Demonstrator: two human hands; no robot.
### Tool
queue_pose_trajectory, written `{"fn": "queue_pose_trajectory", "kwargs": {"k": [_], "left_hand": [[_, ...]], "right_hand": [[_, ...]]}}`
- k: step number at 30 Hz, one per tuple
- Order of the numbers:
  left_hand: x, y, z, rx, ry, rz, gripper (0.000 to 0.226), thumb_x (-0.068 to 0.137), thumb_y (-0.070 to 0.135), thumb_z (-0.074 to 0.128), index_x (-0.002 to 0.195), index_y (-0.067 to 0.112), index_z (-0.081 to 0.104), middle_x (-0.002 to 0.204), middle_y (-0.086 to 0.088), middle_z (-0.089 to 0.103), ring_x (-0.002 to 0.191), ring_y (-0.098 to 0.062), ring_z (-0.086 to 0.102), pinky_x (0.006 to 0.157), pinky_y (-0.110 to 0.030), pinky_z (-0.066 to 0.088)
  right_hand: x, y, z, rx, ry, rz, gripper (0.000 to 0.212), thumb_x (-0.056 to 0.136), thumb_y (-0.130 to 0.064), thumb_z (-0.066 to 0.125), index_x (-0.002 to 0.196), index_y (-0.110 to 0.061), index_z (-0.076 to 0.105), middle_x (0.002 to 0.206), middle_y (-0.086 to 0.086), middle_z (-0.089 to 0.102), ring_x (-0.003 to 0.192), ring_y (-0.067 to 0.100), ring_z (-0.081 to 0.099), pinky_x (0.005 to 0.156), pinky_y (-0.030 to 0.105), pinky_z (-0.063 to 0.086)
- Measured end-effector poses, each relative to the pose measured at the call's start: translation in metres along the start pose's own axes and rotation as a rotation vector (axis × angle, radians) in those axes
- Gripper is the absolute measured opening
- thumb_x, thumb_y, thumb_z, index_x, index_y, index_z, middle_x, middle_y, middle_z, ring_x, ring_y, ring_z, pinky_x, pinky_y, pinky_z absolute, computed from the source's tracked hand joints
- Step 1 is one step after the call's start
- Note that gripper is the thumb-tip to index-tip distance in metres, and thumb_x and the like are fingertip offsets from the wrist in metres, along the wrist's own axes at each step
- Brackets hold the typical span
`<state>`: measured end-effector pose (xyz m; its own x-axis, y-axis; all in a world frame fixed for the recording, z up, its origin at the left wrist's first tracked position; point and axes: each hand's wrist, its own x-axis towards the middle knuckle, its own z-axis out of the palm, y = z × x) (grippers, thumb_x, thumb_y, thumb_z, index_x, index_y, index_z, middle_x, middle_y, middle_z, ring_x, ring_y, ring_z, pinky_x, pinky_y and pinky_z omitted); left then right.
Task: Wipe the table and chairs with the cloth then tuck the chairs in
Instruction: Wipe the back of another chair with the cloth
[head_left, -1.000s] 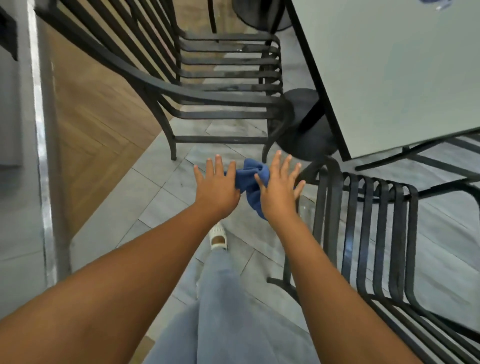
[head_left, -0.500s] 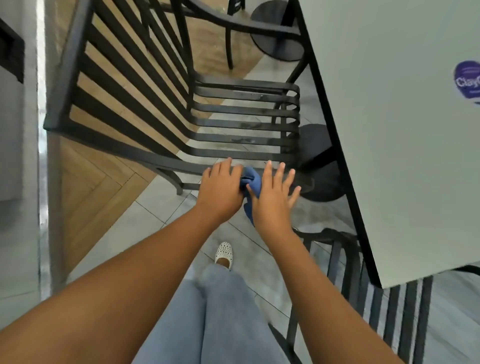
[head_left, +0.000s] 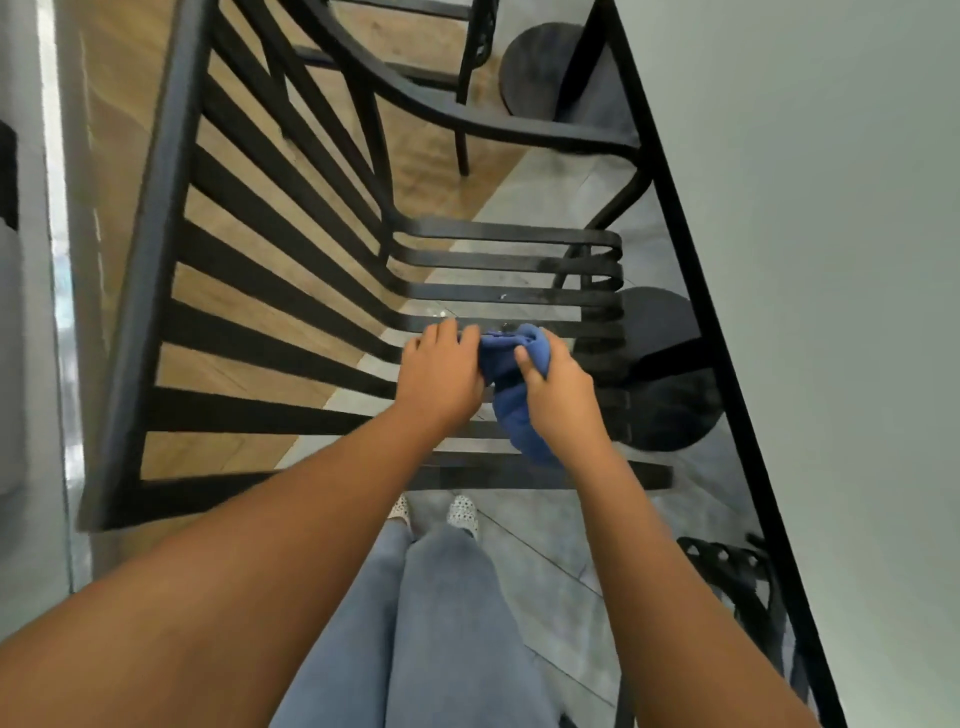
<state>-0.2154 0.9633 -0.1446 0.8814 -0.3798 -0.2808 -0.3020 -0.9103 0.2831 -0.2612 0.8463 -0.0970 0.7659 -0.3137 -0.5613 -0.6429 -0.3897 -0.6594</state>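
Observation:
A blue cloth is bunched between both hands above the seat of a black slatted metal chair. My right hand grips the cloth, thumb pressed over its top fold, and a tail of cloth hangs below the wrist. My left hand has its fingers curled down over the cloth's left end, near a seat slat. The pale table top with its black edge fills the right side, and the chair's seat front reaches just under that edge.
A second black chair shows partly at the lower right beside the table edge. Round black table bases stand on the grey tiles, another chair's legs at the top. Wood floor and a metal-edged wall lie left. My legs stand just behind the chair.
I have stepped closer, so the first chair now fills the view. Both hands went from spread fingers to curled around the cloth and lowered toward the seat.

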Motion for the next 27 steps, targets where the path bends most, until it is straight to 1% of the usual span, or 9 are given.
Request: {"fn": "queue_pose_trajectory", "kwargs": {"k": [2,3,5,7,12,16,19,23,27], "left_hand": [[0.018,-0.003,0.003,-0.003,-0.019,-0.017,0.042,0.093,0.026,0.048,0.133,0.016,0.04,0.134,-0.007,0.044,0.124,-0.024,0.041,0.099,-0.037,0.035],[0.028,-0.005,0.004,-0.002,-0.028,-0.025,0.042,0.093,0.026,0.047,0.133,0.016,0.04,0.135,-0.008,0.044,0.124,-0.024,0.041,0.1,-0.037,0.035],[0.046,-0.007,0.008,0.004,-0.057,-0.04,0.044,0.093,0.026,0.048,0.135,0.016,0.038,0.136,-0.008,0.043,0.125,-0.024,0.04,0.101,-0.037,0.035],[0.064,-0.008,0.012,0.008,-0.093,-0.059,0.047,0.094,0.028,0.049,0.137,0.017,0.036,0.138,-0.008,0.042,0.126,-0.025,0.039,0.102,-0.037,0.034],[0.111,-0.012,0.025,0.007,-0.142,-0.119,0.048,0.093,0.032,0.05,0.137,0.017,0.036,0.137,-0.009,0.043,0.124,-0.027,0.041,0.099,-0.037,0.035],[0.15,-0.019,0.035,-0.002,-0.151,-0.151,0.045,0.094,0.029,0.047,0.135,0.015,0.038,0.136,-0.01,0.045,0.123,-0.027,0.042,0.098,-0.038,0.036],[0.177,-0.028,0.045,-0.012,-0.163,-0.178,0.045,0.094,0.024,0.048,0.137,0.016,0.036,0.136,-0.01,0.044,0.124,-0.027,0.041,0.101,-0.039,0.034],[0.201,-0.041,0.06,-0.035,-0.167,-0.225,0.05,0.091,0.023,0.054,0.137,0.016,0.036,0.137,-0.01,0.043,0.125,-0.028,0.041,0.103,-0.04,0.034],[0.217,-0.054,0.069,-0.041,-0.123,-0.26,0.049,0.092,0.021,0.054,0.137,0.015,0.036,0.139,-0.011,0.042,0.126,-0.028,0.041,0.102,-0.04,0.035]], "right_hand": [[0.021,-0.002,0.005,-0.009,-0.031,0.008,0.044,0.101,-0.03,0.04,0.144,-0.024,0.033,0.124,0.01,0.056,0.103,0.016,0.053,0.079,0.018,0.045],[0.033,-0.003,0.008,-0.033,-0.043,0.016,0.044,0.101,-0.03,0.04,0.143,-0.023,0.033,0.125,0.011,0.055,0.107,0.02,0.054,0.084,0.023,0.047],[0.056,-0.005,0.011,-0.09,-0.068,0.046,0.042,0.1,-0.033,0.04,0.141,-0.021,0.036,0.126,0.014,0.056,0.114,0.028,0.053,0.094,0.039,0.046],[0.077,-0.007,0.013,-0.12,-0.103,0.072,0.041,0.1,-0.033,0.04,0.139,-0.02,0.037,0.125,0.015,0.056,0.114,0.03,0.053,0.095,0.043,0.045],[0.125,-0.009,0.013,-0.06,-0.225,0.078,0.042,0.1,-0.029,0.042,0.141,-0.021,0.038,0.13,0.012,0.054,0.12,0.027,0.05,0.095,0.035,0.04],[0.168,-0.009,0.007,-0.047,-0.26,0.035,0.041,0.1,-0.024,0.043,0.14,-0.017,0.04,0.131,0.008,0.053,0.121,0.023,0.049,0.087,0.021,0.036],[0.203,-0.008,0.005,0.036,-0.282,0.079,0.042,0.1,-0.024,0.042,0.141,-0.018,0.038,0.134,0.01,0.05,0.123,0.025,0.048,0.09,0.026,0.038],[0.246,-0.011,0.006,0.037,-0.259,0.058,0.042,0.101,-0.024,0.04,0.142,-0.022,0.038,0.135,0.009,0.048,0.123,0.024,0.047,0.094,0.031,0.039],[0.277,-0.03,0.01,0.067,-0.158,-0.034,0.041,0.1,-0.025,0.042,0.141,-0.028,0.038,0.132,0.008,0.051,0.117,0.02,0.05,0.081,0.023,0.042]]}}
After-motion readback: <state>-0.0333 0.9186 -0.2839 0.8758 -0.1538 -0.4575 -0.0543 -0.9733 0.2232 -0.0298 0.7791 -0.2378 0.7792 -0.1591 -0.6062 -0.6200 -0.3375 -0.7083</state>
